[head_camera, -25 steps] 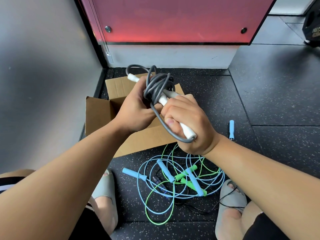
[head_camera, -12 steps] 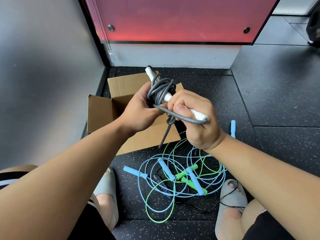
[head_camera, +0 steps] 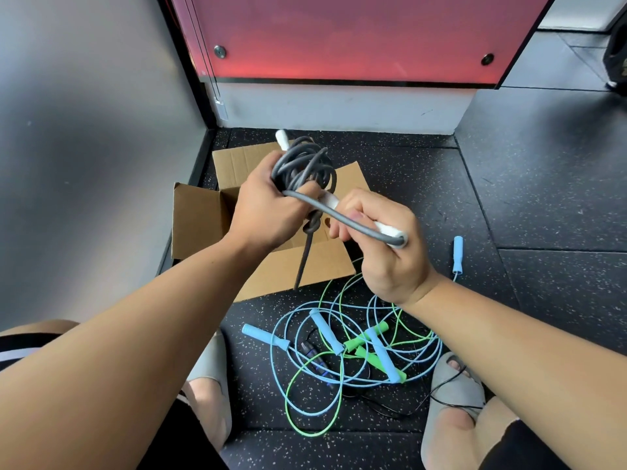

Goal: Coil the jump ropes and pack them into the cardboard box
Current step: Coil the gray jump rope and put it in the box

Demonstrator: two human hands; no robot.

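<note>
Grey jump rope [head_camera: 302,167] held up in the air over the open cardboard box [head_camera: 200,215], bundled in loops. Left hand [head_camera: 268,208] closed around the coil, w/ one white handle [head_camera: 282,139] sticking out the top, pointing up and away. Right hand [head_camera: 386,249] closed around the other white handle [head_camera: 390,232], long axis running diagonal from upper left to lower right; a strand of cord runs along it and hooks round its near end. A knotted bit and a short tail [head_camera: 303,262] hang down below the hands, in front of the box flap.

Box sits on the dark speckled floor [head_camera: 543,198] against the grey wall [head_camera: 84,147], flaps open; hands and coil hide most of its inside. Nearer the person, between two grey sandals [head_camera: 454,385], a tangle of blue ropes [head_camera: 325,330] and green ropes [head_camera: 369,340] lies loose, handles crossing, plus a thin black cord [head_camera: 400,412]. One blue handle [head_camera: 457,254] lies apart, right of the right hand. Red panel [head_camera: 356,35] on the wall beyond.
</note>
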